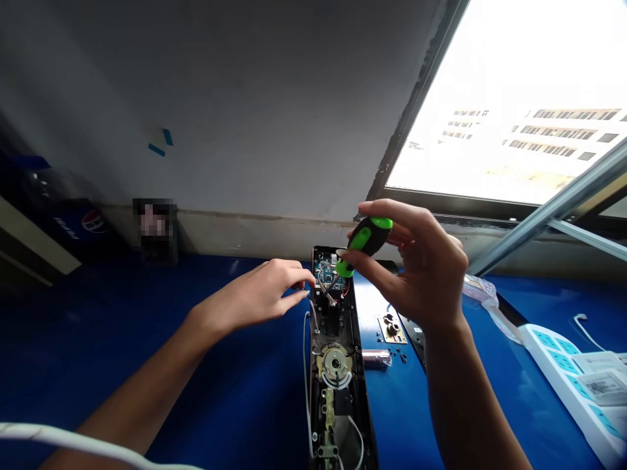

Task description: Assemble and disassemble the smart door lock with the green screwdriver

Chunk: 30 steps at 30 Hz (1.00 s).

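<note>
A long black device housing (356, 365) lies open on the blue table, with a blue circuit board (329, 277) at its far end and a round metal spindle part (336, 363) near its middle. My right hand (426, 267) grips a green and black screwdriver (366, 241), whose shaft slants down to the left into the housing near the board. At the housing's left rim, my left hand (274, 287) has its thumb and fingertips close together; whatever is between them is hidden. Thin wires (314, 314) run just below those fingertips.
Right of the housing lie a metal plate with a lock part (392, 328), several small screws (399, 356) and a pinkish wrapped cylinder (376, 358). Farther right is a white power strip (563, 385). A white cable (88, 444) crosses the lower left. A Pepsi bottle (73, 222) stands back left.
</note>
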Each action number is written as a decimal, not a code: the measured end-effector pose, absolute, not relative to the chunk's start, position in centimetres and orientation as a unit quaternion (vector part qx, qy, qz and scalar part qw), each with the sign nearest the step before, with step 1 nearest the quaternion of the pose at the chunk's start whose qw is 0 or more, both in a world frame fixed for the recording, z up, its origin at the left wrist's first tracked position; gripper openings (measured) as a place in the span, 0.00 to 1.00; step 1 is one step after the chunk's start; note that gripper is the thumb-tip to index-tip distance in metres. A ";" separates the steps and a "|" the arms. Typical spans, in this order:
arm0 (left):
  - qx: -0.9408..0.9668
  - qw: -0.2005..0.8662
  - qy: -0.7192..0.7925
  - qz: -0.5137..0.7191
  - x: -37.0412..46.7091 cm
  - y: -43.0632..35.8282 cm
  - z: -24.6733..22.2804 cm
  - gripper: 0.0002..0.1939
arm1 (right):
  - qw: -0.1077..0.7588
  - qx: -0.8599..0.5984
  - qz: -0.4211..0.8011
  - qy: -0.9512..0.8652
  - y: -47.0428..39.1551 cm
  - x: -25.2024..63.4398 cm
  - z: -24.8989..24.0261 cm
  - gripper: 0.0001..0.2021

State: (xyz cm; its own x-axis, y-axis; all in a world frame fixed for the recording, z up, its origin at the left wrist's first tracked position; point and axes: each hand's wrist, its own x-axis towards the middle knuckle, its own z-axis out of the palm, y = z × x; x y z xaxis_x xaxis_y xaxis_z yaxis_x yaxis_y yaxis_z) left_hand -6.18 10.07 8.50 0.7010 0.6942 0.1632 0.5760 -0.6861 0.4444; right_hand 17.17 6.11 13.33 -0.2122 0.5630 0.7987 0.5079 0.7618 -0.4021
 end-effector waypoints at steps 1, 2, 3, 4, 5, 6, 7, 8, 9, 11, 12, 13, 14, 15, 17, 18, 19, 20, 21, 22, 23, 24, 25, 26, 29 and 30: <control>0.905 0.185 0.349 0.161 -6.2 10.0 8.5 0.12 | 0.524 -0.337 0.027 -0.782 6.1 17.1 13.3 0.19; 0.906 0.188 0.345 0.158 -6.2 9.9 8.5 0.13 | 0.519 -0.333 0.028 -0.787 6.1 17.0 13.2 0.19; 0.907 0.192 0.341 0.153 -6.1 9.8 8.5 0.13 | 0.513 -0.331 0.028 -0.791 6.1 16.9 13.1 0.19; 0.909 0.196 0.338 0.147 -6.1 9.7 8.5 0.13 | 0.508 -0.332 0.027 -0.794 6.1 16.9 13.0 0.19; 0.910 0.200 0.333 0.142 -6.1 9.6 8.4 0.14 | 0.504 -0.334 0.023 -0.796 6.1 16.8 12.9 0.19; 0.912 0.204 0.328 0.137 -6.1 9.6 8.4 0.14 | 0.499 -0.338 0.017 -0.798 6.1 16.8 12.8 0.18; 0.913 0.207 0.323 0.134 -6.1 9.5 8.3 0.14 | 0.494 -0.340 0.008 -0.800 6.1 16.8 12.7 0.18; 0.915 0.209 0.319 0.133 -6.1 9.5 8.3 0.15 | 0.489 -0.343 0.000 -0.802 6.2 16.8 12.7 0.17; 0.916 0.211 0.315 0.133 -6.0 9.5 8.2 0.15 | 0.484 -0.345 -0.007 -0.804 6.2 16.8 12.6 0.17; 0.917 0.210 0.311 0.134 -6.0 9.5 8.2 0.14 | 0.477 -0.349 -0.011 -0.806 6.3 16.7 12.4 0.16; 0.917 0.211 0.311 0.134 -6.0 9.5 8.2 0.15 | 0.476 -0.351 -0.010 -0.806 6.3 16.6 12.3 0.16; 0.917 0.211 0.312 0.133 -6.0 9.5 8.2 0.14 | 0.477 -0.351 -0.009 -0.806 6.4 16.6 12.3 0.16; 0.916 0.212 0.313 0.132 -5.9 9.5 8.2 0.14 | 0.478 -0.350 -0.010 -0.805 6.4 16.6 12.2 0.16; 0.916 0.215 0.311 0.131 -5.9 9.5 8.2 0.14 | 0.478 -0.348 -0.014 -0.806 6.4 16.6 12.2 0.16; 0.917 0.219 0.305 0.132 -6.0 9.5 8.2 0.14 | 0.473 -0.347 -0.025 -0.809 6.4 16.6 12.2 0.16; 0.918 0.221 0.302 0.135 -6.0 9.4 8.1 0.13 | 0.468 -0.349 -0.031 -0.811 6.4 16.6 12.2 0.16; 0.918 0.222 0.298 0.138 -6.0 9.4 8.1 0.13 | 0.462 -0.351 -0.036 -0.814 6.4 16.6 12.3 0.17; 0.918 0.222 0.297 0.140 -5.9 9.4 8.1 0.13 | 0.456 -0.353 -0.040 -0.816 6.3 16.6 12.3 0.17; 0.918 0.222 0.296 0.142 -5.9 9.4 8.0 0.14 | 0.450 -0.356 -0.041 -0.818 6.3 16.7 12.3 0.18; 0.918 0.221 0.296 0.142 -5.9 9.3 8.0 0.14 | 0.446 -0.358 -0.040 -0.820 6.3 16.7 12.3 0.18; 0.919 0.220 0.296 0.141 -5.9 9.3 8.0 0.13 | 0.442 -0.358 -0.037 -0.821 6.2 16.7 12.3 0.18; 0.919 0.219 0.296 0.138 -5.9 9.3 8.0 0.13 | 0.440 -0.357 -0.033 -0.823 6.2 16.7 12.4 0.19; 0.920 0.219 0.297 0.135 -5.9 9.2 8.1 0.13 | 0.438 -0.356 -0.030 -0.825 6.1 16.6 12.4 0.19; 0.920 0.218 0.298 0.132 -5.9 9.2 8.1 0.13 | 0.440 -0.353 -0.030 -0.825 6.1 16.6 12.4 0.18; 0.920 0.216 0.298 0.131 -5.9 9.2 8.3 0.14 | 0.440 -0.348 -0.059 -0.825 6.0 16.4 12.6 0.14; 0.920 0.213 0.299 0.137 -5.9 9.1 8.4 0.14 | 0.438 -0.352 -0.073 -0.824 5.9 16.3 12.6 0.12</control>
